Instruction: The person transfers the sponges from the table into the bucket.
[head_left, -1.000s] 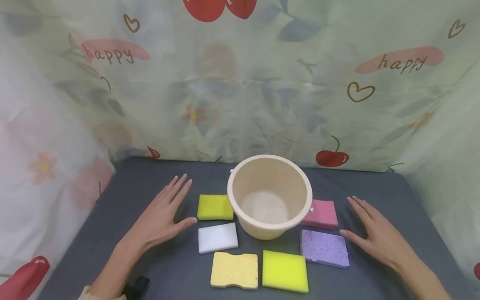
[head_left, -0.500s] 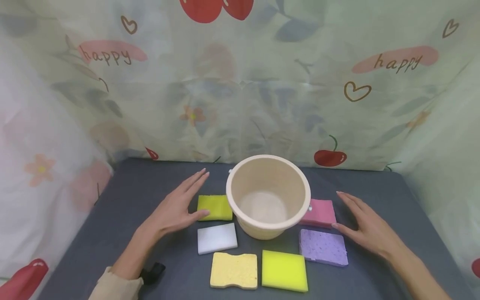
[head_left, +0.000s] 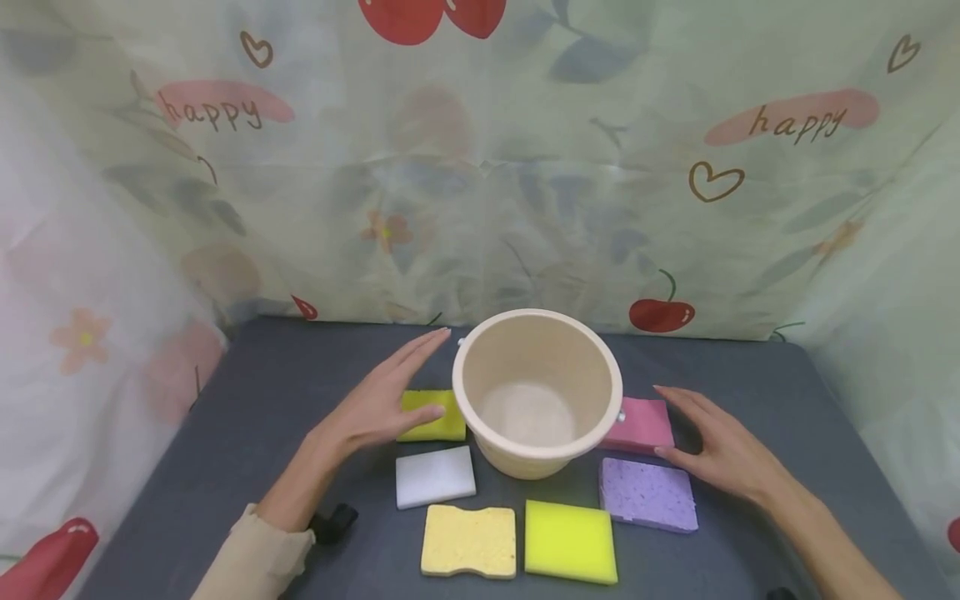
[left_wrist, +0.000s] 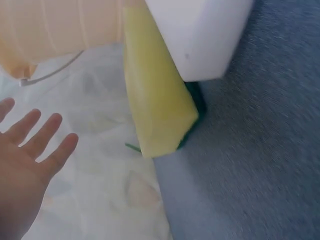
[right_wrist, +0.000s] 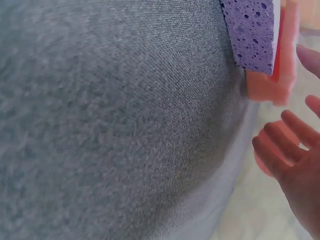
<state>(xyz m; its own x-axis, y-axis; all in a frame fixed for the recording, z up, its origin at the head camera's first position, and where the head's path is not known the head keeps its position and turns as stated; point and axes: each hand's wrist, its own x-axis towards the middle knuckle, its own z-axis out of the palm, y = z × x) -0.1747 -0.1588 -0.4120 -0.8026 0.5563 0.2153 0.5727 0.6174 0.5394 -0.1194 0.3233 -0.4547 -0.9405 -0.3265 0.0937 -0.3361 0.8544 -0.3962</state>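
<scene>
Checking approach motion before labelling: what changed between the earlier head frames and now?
The left hand moved rightward and slightly forward, toward the beige bucket, partly covering the olive-yellow sponge in the head view. The right hand moved leftward and slightly forward, toward the bucket's other side. Nothing was gripped or released. The bucket and six sponges stayed put.

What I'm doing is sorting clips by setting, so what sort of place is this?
Probably a makeshift tabletop filming booth: a pale cherry-printed curtain hangs behind and beside a dark grey cloth-topped table, where a round cream plastic bucket stands among flat coloured sponges.
</scene>
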